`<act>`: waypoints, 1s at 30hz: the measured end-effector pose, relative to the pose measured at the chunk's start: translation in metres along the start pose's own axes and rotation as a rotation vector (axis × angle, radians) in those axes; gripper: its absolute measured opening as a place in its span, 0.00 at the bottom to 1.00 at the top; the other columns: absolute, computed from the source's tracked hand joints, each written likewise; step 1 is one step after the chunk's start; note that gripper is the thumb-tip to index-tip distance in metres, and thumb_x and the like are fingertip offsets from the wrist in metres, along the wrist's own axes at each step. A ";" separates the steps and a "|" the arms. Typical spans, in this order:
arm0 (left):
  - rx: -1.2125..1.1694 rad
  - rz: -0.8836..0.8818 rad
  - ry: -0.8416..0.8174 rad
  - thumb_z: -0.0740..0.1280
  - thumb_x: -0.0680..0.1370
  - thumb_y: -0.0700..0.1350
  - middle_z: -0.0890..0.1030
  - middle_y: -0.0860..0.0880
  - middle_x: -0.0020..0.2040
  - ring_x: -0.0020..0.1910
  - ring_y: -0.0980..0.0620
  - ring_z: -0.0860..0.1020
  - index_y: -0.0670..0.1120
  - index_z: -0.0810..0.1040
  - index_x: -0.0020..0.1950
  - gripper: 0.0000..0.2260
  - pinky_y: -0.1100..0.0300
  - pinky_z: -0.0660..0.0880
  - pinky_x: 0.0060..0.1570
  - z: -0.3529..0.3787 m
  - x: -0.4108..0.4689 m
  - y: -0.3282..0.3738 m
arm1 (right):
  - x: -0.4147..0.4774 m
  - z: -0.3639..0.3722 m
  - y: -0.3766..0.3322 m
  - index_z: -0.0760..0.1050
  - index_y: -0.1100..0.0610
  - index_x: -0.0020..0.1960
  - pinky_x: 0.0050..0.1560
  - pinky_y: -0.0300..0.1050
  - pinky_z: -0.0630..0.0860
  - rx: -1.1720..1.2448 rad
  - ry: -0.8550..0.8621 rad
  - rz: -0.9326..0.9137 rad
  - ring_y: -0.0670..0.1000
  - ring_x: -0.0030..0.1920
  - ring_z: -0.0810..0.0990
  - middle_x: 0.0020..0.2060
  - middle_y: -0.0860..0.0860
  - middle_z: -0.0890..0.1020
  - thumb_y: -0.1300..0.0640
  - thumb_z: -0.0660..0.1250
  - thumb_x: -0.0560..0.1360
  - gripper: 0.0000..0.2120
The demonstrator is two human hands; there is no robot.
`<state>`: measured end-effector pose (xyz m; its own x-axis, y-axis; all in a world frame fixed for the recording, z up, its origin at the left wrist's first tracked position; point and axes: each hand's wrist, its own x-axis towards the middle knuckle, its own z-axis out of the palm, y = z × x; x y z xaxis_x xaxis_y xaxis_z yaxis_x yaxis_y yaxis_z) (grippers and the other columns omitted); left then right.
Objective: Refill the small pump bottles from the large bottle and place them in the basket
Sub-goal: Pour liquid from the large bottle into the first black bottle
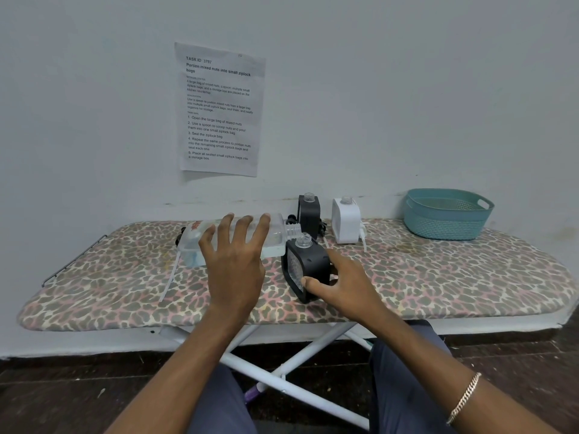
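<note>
Head view: left hand (233,258) wraps over large bottle (194,242), held near-horizontal at frame centre, open neck pointing right. Right hand (341,283) pinches small black bottle (308,261), thumb on front face, fingers behind. It's tilted, lower corner seemingly on ironing board (438,270), open neck just under the large neck. Looks like the pour step. Line the necks up first, then raise the large bottle's base slowly: small opening, so a spill is likely. Brace the small one on the board. Can't tell fill level. Second black bottle (308,214) and white bottle (345,222) stand uncapped centre-right by the wall; basket (445,227) far right.
</note>
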<state>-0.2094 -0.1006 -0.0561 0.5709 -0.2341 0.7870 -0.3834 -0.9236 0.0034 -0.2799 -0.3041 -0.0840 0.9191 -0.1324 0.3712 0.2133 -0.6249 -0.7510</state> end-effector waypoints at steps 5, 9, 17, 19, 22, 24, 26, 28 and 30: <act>-0.004 0.000 0.004 0.74 0.67 0.30 0.81 0.45 0.66 0.71 0.38 0.73 0.50 0.76 0.74 0.37 0.35 0.66 0.67 0.000 0.000 0.000 | 0.000 0.001 0.001 0.78 0.46 0.60 0.53 0.45 0.81 -0.009 0.004 -0.001 0.42 0.51 0.83 0.50 0.43 0.86 0.46 0.76 0.75 0.16; -0.002 0.000 0.003 0.74 0.66 0.30 0.81 0.45 0.66 0.71 0.38 0.73 0.50 0.76 0.74 0.37 0.35 0.65 0.67 0.000 0.000 0.000 | 0.000 0.000 0.001 0.78 0.45 0.60 0.53 0.43 0.81 0.000 0.002 0.006 0.41 0.51 0.83 0.50 0.43 0.86 0.45 0.76 0.75 0.16; -0.004 -0.001 0.002 0.74 0.67 0.30 0.81 0.45 0.66 0.72 0.38 0.73 0.50 0.76 0.74 0.37 0.35 0.65 0.67 0.000 0.000 0.000 | 0.000 0.000 0.001 0.78 0.45 0.60 0.53 0.45 0.81 0.003 0.002 0.006 0.41 0.51 0.83 0.50 0.42 0.86 0.45 0.76 0.75 0.16; -0.009 -0.002 0.004 0.74 0.67 0.30 0.81 0.45 0.66 0.72 0.38 0.73 0.50 0.76 0.74 0.36 0.35 0.65 0.67 0.000 0.000 0.000 | 0.000 0.000 0.001 0.78 0.45 0.60 0.53 0.46 0.81 -0.001 0.001 0.006 0.41 0.51 0.83 0.50 0.42 0.86 0.45 0.76 0.75 0.16; -0.007 -0.002 0.000 0.74 0.67 0.30 0.80 0.45 0.66 0.72 0.38 0.73 0.50 0.76 0.74 0.36 0.35 0.66 0.67 -0.001 0.000 0.000 | 0.000 0.000 0.001 0.78 0.46 0.61 0.53 0.47 0.82 -0.004 0.000 0.004 0.42 0.52 0.83 0.51 0.42 0.86 0.45 0.76 0.75 0.17; -0.006 -0.002 -0.005 0.74 0.67 0.30 0.80 0.45 0.66 0.72 0.38 0.73 0.50 0.76 0.74 0.37 0.35 0.65 0.67 -0.001 0.000 0.000 | 0.000 0.000 0.001 0.78 0.46 0.62 0.53 0.47 0.82 -0.010 0.003 0.004 0.42 0.52 0.83 0.51 0.43 0.86 0.45 0.76 0.75 0.17; -0.011 -0.003 -0.006 0.74 0.67 0.30 0.80 0.45 0.66 0.72 0.38 0.73 0.50 0.76 0.74 0.36 0.35 0.65 0.67 -0.001 0.000 0.000 | 0.000 0.000 0.001 0.78 0.46 0.62 0.54 0.47 0.82 -0.014 0.003 0.005 0.42 0.52 0.83 0.51 0.42 0.85 0.45 0.76 0.75 0.18; -0.014 -0.004 -0.004 0.74 0.67 0.30 0.80 0.45 0.66 0.72 0.38 0.73 0.50 0.76 0.74 0.36 0.35 0.65 0.67 -0.001 0.001 0.000 | 0.000 0.000 0.001 0.78 0.47 0.63 0.53 0.47 0.82 -0.015 0.003 0.004 0.42 0.52 0.83 0.51 0.42 0.86 0.45 0.76 0.75 0.18; -0.013 -0.004 -0.002 0.74 0.67 0.30 0.81 0.45 0.66 0.72 0.38 0.73 0.50 0.76 0.74 0.36 0.35 0.65 0.67 -0.001 0.001 0.000 | 0.000 0.000 0.000 0.78 0.47 0.63 0.53 0.47 0.82 -0.014 0.003 0.006 0.42 0.52 0.83 0.51 0.43 0.86 0.46 0.76 0.75 0.18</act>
<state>-0.2096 -0.1009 -0.0549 0.5741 -0.2306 0.7857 -0.3905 -0.9205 0.0152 -0.2796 -0.3042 -0.0845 0.9193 -0.1386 0.3682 0.2030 -0.6347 -0.7456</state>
